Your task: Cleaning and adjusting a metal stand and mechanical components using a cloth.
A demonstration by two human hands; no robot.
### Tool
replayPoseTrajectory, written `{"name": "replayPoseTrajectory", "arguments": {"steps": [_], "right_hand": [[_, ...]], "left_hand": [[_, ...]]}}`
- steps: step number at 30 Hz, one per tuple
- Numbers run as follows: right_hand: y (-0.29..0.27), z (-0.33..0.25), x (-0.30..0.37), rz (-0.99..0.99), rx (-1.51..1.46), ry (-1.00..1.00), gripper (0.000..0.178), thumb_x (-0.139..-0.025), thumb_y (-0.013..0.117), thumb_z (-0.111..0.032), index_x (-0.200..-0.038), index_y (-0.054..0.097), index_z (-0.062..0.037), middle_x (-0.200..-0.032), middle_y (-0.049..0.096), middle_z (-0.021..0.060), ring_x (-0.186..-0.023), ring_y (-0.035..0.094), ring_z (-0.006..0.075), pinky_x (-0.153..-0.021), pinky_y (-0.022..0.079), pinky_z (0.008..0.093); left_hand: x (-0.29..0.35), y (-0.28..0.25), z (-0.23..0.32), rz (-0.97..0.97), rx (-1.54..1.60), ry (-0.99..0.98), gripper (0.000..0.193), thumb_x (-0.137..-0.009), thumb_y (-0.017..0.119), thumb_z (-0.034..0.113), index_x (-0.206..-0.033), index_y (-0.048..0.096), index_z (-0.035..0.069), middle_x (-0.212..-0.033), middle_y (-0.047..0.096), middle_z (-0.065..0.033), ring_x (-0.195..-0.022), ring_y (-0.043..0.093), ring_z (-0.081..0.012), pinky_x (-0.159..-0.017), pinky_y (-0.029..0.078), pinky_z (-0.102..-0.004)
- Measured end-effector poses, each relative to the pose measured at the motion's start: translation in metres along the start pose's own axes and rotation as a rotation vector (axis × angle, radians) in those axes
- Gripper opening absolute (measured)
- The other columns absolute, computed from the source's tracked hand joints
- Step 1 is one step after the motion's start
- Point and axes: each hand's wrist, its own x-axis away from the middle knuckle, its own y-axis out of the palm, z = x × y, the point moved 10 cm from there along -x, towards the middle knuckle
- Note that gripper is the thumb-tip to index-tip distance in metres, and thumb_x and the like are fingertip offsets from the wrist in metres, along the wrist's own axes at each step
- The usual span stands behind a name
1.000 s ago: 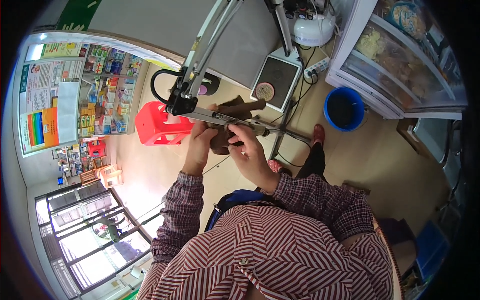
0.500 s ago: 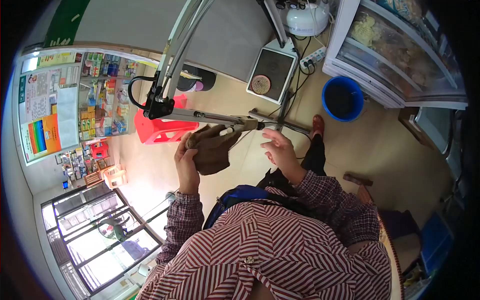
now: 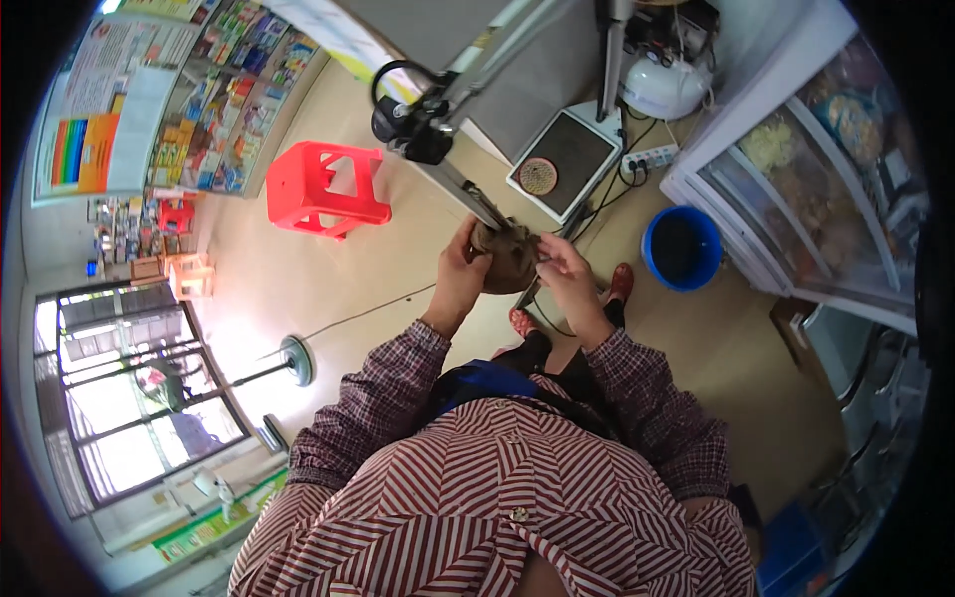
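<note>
A brown cloth piece (image 3: 511, 269) is held in front of me, bunched around the lower end of a slim metal arm (image 3: 464, 191). My left hand (image 3: 460, 277) grips its left side, thumb toward me. At its right side my right hand (image 3: 571, 284) is closed, fingertips pinching the edge. The cloth hides the end of the arm, and I cannot tell how it is fixed there. A black joint (image 3: 423, 129) sits higher up on the arm, near a grey panel.
A red plastic stool (image 3: 298, 189) stands to the left. Ahead is a black-topped platform (image 3: 582, 149) bearing a round patterned pad (image 3: 537, 176). A blue bucket (image 3: 712, 261), a power strip (image 3: 652, 159) with cables and a glass-fronted cabinet (image 3: 686, 184) lie to the right.
My right hand has come in from open air and closed on the cloth. My left hand and the cloth have shifted right in view, and the cloth is now bunched. The view has turned.
</note>
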Motion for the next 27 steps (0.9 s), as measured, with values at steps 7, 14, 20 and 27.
{"name": "replayPoseTrajectory", "arguments": {"steps": [7, 14, 20, 27], "right_hand": [[-0.001, 0.014, 0.029, 0.035, 0.096, 0.188, 0.041, -0.087, 0.054, -0.009, -0.127, 0.048, -0.0060, -0.116, 0.058, 0.0107, -0.094, 0.057, 0.0137, -0.074, 0.047, 0.0250], [0.002, 0.020, 0.021, 0.011, 0.198, 0.190, 0.040, -0.087, 0.053, -0.007, -0.126, 0.048, -0.0038, -0.122, 0.053, 0.0103, -0.102, 0.056, 0.0160, -0.078, 0.046, 0.0237], [0.026, 0.000, -0.007, -0.060, 0.366, -0.005, 0.052, -0.084, 0.049, 0.000, -0.134, 0.038, -0.0004, -0.132, 0.046, 0.0153, -0.115, 0.050, 0.0224, -0.093, 0.043, 0.0318], [0.040, -0.001, -0.010, -0.077, 0.414, 0.026, 0.061, -0.083, 0.050, 0.000, -0.139, 0.027, -0.0001, -0.138, 0.038, 0.0187, -0.127, 0.040, 0.0299, -0.097, 0.040, 0.0354]], "left_hand": [[0.059, -0.058, -0.042, -0.022, 0.083, -0.270, 0.049, -0.077, 0.046, -0.008, -0.126, 0.049, -0.004, -0.107, 0.062, -0.0097, -0.094, 0.059, -0.0132, -0.086, 0.047, -0.0245], [0.045, -0.070, -0.020, 0.097, 0.004, -0.076, 0.048, -0.079, 0.046, -0.006, -0.127, 0.049, 0.000, -0.114, 0.059, -0.0069, -0.104, 0.055, -0.0146, -0.092, 0.042, -0.0261], [-0.007, -0.048, -0.021, 0.019, -0.360, 0.145, 0.053, -0.076, 0.048, -0.001, -0.127, 0.050, 0.012, -0.100, 0.063, -0.0204, -0.086, 0.064, -0.0287, -0.078, 0.049, -0.0355], [0.009, -0.050, -0.111, -0.239, -0.473, -0.134, 0.054, -0.075, 0.043, -0.004, -0.128, 0.049, 0.007, -0.098, 0.065, -0.0181, -0.084, 0.065, -0.0284, -0.075, 0.050, -0.0357]]}}
